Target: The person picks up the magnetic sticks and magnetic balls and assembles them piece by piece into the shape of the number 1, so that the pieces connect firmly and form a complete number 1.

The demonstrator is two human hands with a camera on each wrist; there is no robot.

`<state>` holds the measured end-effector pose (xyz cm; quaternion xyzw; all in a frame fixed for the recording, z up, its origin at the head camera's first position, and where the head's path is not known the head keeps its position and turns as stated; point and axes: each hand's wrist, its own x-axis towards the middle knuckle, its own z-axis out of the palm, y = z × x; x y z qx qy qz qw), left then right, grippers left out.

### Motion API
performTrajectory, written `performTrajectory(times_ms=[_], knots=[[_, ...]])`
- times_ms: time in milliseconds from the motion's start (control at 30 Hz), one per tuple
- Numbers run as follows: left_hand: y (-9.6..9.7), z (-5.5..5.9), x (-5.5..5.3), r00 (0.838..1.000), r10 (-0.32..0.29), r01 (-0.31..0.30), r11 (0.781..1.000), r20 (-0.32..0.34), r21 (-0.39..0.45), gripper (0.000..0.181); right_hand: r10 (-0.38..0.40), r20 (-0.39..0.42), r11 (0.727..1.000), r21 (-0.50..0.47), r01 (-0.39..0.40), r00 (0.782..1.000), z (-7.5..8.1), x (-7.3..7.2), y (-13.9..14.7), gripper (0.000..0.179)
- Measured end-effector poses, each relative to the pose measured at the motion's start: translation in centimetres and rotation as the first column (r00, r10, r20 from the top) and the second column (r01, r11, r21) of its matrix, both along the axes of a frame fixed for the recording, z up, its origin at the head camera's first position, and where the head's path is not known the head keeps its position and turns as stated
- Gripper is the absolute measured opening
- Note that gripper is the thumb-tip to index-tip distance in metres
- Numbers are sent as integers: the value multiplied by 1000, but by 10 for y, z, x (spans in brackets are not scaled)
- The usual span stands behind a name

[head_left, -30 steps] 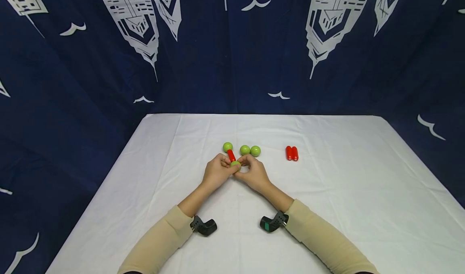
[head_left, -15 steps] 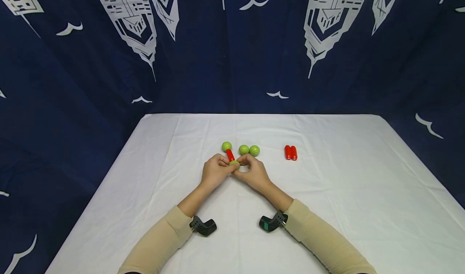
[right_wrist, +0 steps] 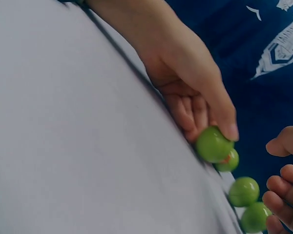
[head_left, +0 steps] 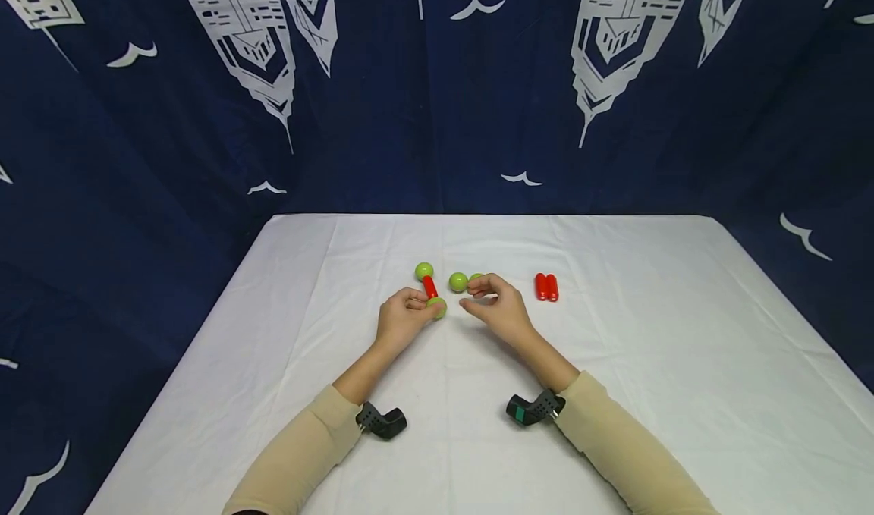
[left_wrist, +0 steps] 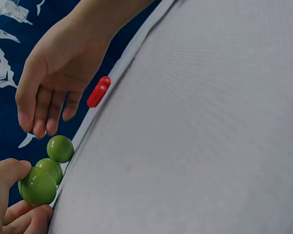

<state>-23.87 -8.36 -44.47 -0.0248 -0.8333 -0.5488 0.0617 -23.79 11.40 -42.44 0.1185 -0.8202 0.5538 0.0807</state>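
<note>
My left hand [head_left: 401, 321] pinches a shiny green ball [head_left: 437, 307] between thumb and fingers. From that ball a short red rod [head_left: 429, 287] runs away from me, and a second green ball [head_left: 424, 271] sits at its far end. In the right wrist view the held green ball [right_wrist: 214, 144] largely covers the rod. My right hand [head_left: 504, 312] holds nothing; its thumb and fingers are spread apart. Its fingertips overlap one loose green ball [head_left: 476, 276] in the head view, beside another loose green ball [head_left: 458, 281].
Two red rods [head_left: 546, 287] lie side by side to the right of the loose balls. A white cloth [head_left: 649, 348] covers the table, and a dark blue printed curtain [head_left: 437, 120] hangs behind its far edge. Each forearm wears a black wrist camera [head_left: 382, 422].
My right hand has let go of the near green ball and moved right, its fingers opening. My left hand still pinches that ball; the ball-and-rod piece has shifted slightly left and away.
</note>
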Motion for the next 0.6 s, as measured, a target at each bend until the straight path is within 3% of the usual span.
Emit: performTrajectory(times_ms=[333, 600], knots=[[1, -1, -1, 1000, 18, -18, 1000, -7, 21, 29, -124, -21, 992, 20, 124, 992, 13, -9, 50, 27], [2, 0, 1, 999, 34, -34, 999, -9, 1, 28, -238, 19, 971, 5, 238, 971, 16, -16, 87, 28]])
